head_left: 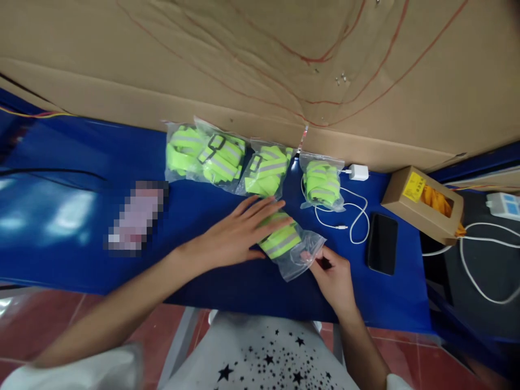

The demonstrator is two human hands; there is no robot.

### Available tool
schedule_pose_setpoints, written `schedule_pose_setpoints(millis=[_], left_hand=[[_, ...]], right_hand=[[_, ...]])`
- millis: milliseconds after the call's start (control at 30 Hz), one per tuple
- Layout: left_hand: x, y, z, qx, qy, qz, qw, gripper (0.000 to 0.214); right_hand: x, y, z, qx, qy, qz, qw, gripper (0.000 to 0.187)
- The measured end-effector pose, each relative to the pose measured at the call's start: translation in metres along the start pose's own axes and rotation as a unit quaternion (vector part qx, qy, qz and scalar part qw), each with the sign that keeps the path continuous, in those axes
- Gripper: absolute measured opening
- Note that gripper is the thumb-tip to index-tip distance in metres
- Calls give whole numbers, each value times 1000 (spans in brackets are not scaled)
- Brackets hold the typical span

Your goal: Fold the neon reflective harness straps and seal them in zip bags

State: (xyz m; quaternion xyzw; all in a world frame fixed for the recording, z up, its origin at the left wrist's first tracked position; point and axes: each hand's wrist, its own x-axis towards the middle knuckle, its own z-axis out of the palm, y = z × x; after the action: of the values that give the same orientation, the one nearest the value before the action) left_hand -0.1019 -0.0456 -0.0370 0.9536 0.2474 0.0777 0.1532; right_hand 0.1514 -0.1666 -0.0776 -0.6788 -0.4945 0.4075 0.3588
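Note:
A clear plastic bag (298,257) with a folded neon-yellow reflective strap (283,242) inside lies on the blue table in front of me. My left hand (239,233) rests flat over the strap's far left part, fingers stretched out. At the bag's right end, the thumb and fingers of my right hand (333,276) pinch the loose plastic edge. Behind them, along the cardboard, several more clear bags hold the same yellow straps: one bagged strap (184,149) at the left, another bagged strap (222,157), a third bagged strap (266,169) and one bagged strap (322,181) to the right.
A white charger (358,172) with its white cable (361,225) lies beside a black phone (382,244) on the right. Behind the phone stands a cardboard box (400,189) with orange contents. A pen (303,140) leans at the cardboard wall (260,103). A blurred pinkish item (138,215) lies left.

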Motion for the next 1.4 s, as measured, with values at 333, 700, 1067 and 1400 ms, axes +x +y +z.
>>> schedule_pose_setpoints(millis=[333,700,1067,1400], left_hand=[[11,12,39,13,49,64,997,78],[2,33,37,47,134,19,990,60],[4,46,35,85,90,17,992,60],[5,51,20,124,92,20,988,56]], right_hand=[[2,8,-11,188,-175,25,966,46],[14,15,-11,194,-162,0,967,48],[25,-12,-12,201,-218,31,954,44],[24,-23,8,221,-178,67,957,35]])
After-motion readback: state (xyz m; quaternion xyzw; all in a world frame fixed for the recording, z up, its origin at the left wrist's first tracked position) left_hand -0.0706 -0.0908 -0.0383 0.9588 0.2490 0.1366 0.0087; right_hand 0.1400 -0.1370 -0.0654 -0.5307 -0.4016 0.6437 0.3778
